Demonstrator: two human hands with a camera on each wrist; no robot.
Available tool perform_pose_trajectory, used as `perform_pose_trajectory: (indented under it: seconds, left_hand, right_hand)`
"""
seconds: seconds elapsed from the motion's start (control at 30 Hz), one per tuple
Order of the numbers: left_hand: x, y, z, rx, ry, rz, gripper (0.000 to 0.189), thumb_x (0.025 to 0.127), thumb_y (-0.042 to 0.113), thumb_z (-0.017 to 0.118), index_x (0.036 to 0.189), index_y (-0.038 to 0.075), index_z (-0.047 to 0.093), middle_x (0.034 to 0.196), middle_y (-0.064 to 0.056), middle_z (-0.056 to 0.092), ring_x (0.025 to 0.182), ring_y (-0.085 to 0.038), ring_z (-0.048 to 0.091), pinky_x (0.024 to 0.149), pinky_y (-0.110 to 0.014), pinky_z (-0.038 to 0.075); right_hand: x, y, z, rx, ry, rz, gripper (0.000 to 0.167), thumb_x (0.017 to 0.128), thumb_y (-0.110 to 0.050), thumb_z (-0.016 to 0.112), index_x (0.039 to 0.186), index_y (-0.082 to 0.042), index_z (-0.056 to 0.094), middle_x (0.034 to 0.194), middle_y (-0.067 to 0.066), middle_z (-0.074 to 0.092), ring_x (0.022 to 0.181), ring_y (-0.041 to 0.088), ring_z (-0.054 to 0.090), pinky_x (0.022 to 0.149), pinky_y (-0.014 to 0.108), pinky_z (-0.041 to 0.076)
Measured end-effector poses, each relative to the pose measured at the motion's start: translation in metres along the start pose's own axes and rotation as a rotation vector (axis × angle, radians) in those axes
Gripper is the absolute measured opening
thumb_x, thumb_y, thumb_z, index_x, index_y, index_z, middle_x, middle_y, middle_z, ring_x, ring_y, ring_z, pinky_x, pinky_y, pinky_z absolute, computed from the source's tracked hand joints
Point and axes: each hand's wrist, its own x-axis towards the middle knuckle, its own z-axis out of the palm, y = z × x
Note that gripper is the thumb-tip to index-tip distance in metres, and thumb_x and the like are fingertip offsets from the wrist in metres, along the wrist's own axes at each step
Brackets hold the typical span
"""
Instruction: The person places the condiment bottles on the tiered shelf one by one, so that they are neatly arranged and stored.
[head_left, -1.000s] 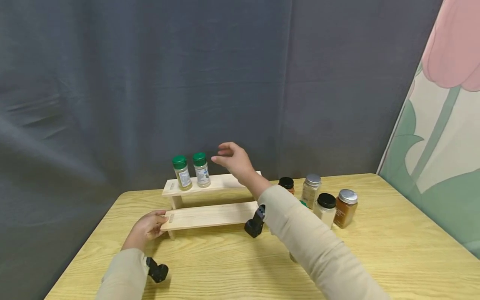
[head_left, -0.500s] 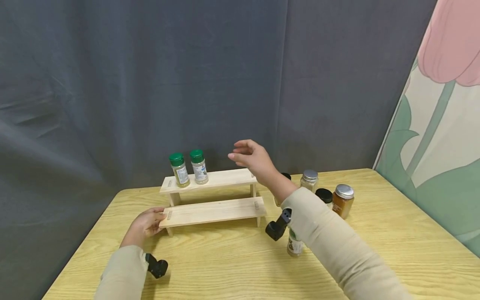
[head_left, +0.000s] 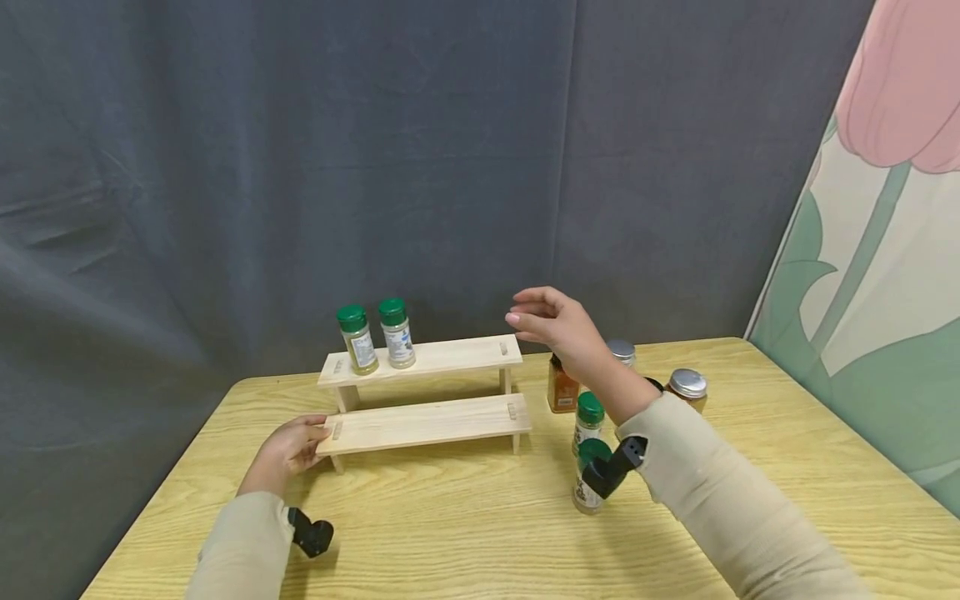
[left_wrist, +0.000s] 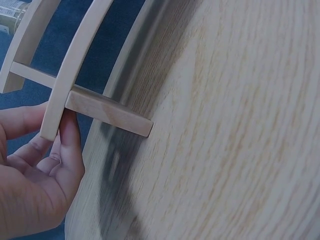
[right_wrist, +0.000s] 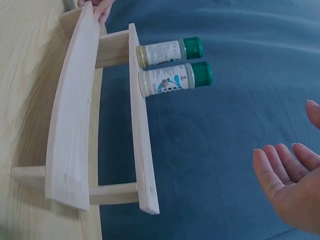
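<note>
A two-tier wooden shelf [head_left: 427,423] stands on the table, and my left hand [head_left: 291,446] pinches the left end of its lower board between thumb and fingers. The left wrist view shows the thumb and fingers on either side of that board [left_wrist: 75,55]. Two green-capped spice jars stand upright at the left of the upper board: one spice jar [head_left: 360,340] at the end, the other spice jar [head_left: 398,335] beside it. My right hand [head_left: 562,329] is raised past the shelf's right end, fingers loosely bent and holding nothing; the right wrist view shows its palm [right_wrist: 300,200] bare.
Right of the shelf stand a black-capped jar of orange-red spice [head_left: 562,390], a green-capped jar [head_left: 588,417] and another green-capped jar [head_left: 587,492] nearer. Silver-lidded jars [head_left: 687,385] stand further right, partly behind my right arm. A dark curtain [head_left: 300,167] hangs behind the table.
My right hand has moved right, away from the two jars on the upper board and past the shelf's end, uncovering the jars beside it. The left hand keeps its hold on the shelf.
</note>
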Motion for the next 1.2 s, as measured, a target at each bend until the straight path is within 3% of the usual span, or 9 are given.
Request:
perform_pose_trajectory:
  seconds: [0.5,0.7,0.97,1.2]
  left_hand:
    - [0.001,-0.001,0.003,-0.001,0.007,0.01,0.053,0.084,-0.003,0.048,0.13,-0.008,0.021,0.074,-0.004,0.05,0.058,-0.009,0.055,0.052,-0.02,0.043]
    - [0.003,-0.003,0.003,-0.008,0.015,0.006,0.054,0.085,-0.002,0.049,0.13,-0.008,0.021,0.077,-0.005,0.05,0.059,-0.01,0.054,0.052,-0.019,0.042]
    - [0.002,-0.005,0.001,-0.047,-0.005,0.015,0.058,0.084,-0.003,0.049,0.132,-0.009,0.016,0.087,-0.009,0.047,0.064,-0.011,0.056,0.059,-0.022,0.047]
    - [0.002,-0.007,-0.002,-0.028,-0.01,0.023,0.058,0.085,-0.001,0.048,0.133,-0.009,0.015,0.081,-0.004,0.049,0.063,-0.009,0.055,0.056,-0.02,0.044]
  right_hand:
    - [-0.036,0.012,-0.03,-0.032,0.044,0.007,0.043,0.084,-0.012,0.056,0.119,0.007,0.039,0.105,0.017,0.047,0.086,0.011,0.054,0.079,0.03,0.043]
    - [-0.055,0.023,-0.042,-0.061,0.035,0.042,0.045,0.084,-0.014,0.057,0.118,0.007,0.038,0.108,0.019,0.046,0.087,0.012,0.054,0.077,0.026,0.044]
    - [-0.084,0.047,-0.06,-0.113,0.0,0.054,0.044,0.083,-0.012,0.058,0.116,0.01,0.04,0.106,0.02,0.048,0.088,0.011,0.052,0.078,0.03,0.043]
    - [-0.101,0.065,-0.068,-0.101,-0.031,0.083,0.044,0.082,-0.012,0.058,0.113,0.014,0.04,0.103,0.019,0.049,0.087,0.011,0.052,0.075,0.028,0.044]
